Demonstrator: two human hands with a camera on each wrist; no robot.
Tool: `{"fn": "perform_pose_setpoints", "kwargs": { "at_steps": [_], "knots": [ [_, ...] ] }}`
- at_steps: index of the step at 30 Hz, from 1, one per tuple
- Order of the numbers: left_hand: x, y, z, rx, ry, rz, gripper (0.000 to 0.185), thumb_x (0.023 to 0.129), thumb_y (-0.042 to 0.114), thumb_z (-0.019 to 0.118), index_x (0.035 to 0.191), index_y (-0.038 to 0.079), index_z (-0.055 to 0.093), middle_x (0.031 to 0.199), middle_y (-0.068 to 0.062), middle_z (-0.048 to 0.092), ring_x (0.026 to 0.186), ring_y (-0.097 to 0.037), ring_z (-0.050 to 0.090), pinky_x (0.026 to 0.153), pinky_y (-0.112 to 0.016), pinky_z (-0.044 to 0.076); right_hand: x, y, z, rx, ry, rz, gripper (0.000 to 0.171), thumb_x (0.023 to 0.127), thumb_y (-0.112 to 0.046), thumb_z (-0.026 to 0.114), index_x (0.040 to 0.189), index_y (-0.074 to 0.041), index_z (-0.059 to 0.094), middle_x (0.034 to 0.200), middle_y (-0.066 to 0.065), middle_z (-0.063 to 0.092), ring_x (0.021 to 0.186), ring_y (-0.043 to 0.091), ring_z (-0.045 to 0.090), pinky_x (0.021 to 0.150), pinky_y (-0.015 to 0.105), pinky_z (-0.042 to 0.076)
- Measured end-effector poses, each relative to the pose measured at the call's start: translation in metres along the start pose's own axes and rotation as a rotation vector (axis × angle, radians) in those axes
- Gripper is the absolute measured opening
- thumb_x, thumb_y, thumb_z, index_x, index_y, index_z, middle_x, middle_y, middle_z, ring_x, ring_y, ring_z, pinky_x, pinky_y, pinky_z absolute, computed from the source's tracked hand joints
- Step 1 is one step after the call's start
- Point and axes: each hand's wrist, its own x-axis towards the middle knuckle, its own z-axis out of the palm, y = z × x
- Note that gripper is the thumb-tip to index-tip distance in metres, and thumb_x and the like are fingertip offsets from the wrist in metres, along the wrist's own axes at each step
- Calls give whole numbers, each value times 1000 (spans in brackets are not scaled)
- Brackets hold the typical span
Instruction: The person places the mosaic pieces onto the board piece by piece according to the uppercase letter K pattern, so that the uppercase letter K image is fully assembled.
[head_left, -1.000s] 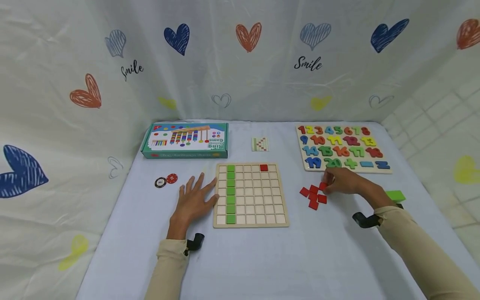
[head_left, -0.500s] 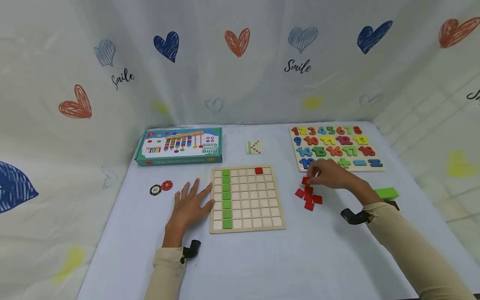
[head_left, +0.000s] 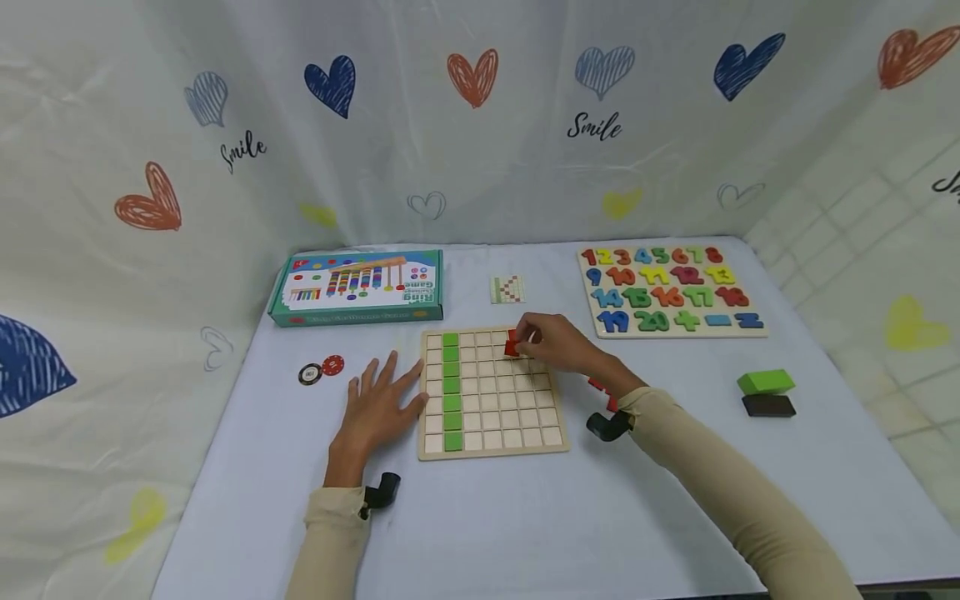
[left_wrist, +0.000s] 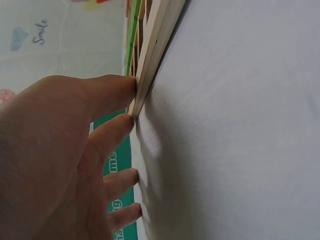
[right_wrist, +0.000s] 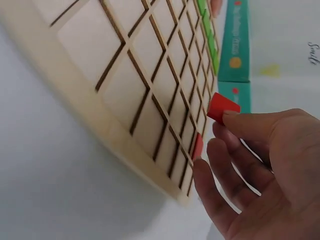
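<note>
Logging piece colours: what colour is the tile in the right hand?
Red tile, pinched by the right hand; clearest in the right wrist view.

The right hand (head_left: pixel 558 343) is no longer at the loose red tiles (head_left: pixel 598 385) right of the grid board (head_left: pixel 491 392); it is now over the board's far right corner, pinching one red tile (right_wrist: pixel 222 107) just above the cells beside the red tile already set there (right_wrist: pixel 197 146). The loose pile, right of the board, is now mostly hidden behind the right wrist.
</note>
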Motion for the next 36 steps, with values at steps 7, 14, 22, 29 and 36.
{"fn": "perform_pose_setpoints", "kwargs": {
  "at_steps": [7,14,22,29,36],
  "knots": [
    [-2,2,-2,-12,0,-4,66,104,47,59,165,30,40,178,-14,14,163,-47,4,125,-75,4,19,-2,20,26,-34,73,7,101,-12,71,108,-9,69,105,6,74,95,21,67,87,39,56],
    [-2,1,-1,-12,7,3,66,105,47,59,165,29,40,178,-14,14,163,-47,4,125,-75,4,23,3,15,33,-71,88,7,103,-12,69,109,-8,68,107,8,73,96,22,66,85,40,55],
    [1,-1,0,-7,3,-1,66,105,48,57,166,30,39,179,-13,12,163,-46,3,125,-74,3,27,3,20,-3,-42,62,8,101,-12,73,106,-7,76,102,7,73,91,20,62,81,35,53],
    [-1,1,-1,-14,17,0,65,105,46,59,165,29,41,178,-14,15,162,-47,6,125,-75,5,19,3,25,-55,-3,29,22,95,-15,81,114,-5,78,103,6,73,93,20,64,83,37,55],
    [-1,2,-3,-14,-1,-14,65,105,46,58,165,29,40,178,-14,13,163,-46,4,125,-74,4,15,3,29,-49,59,15,22,95,-16,82,114,-7,76,103,5,76,94,21,68,86,41,58]
  ]
}}
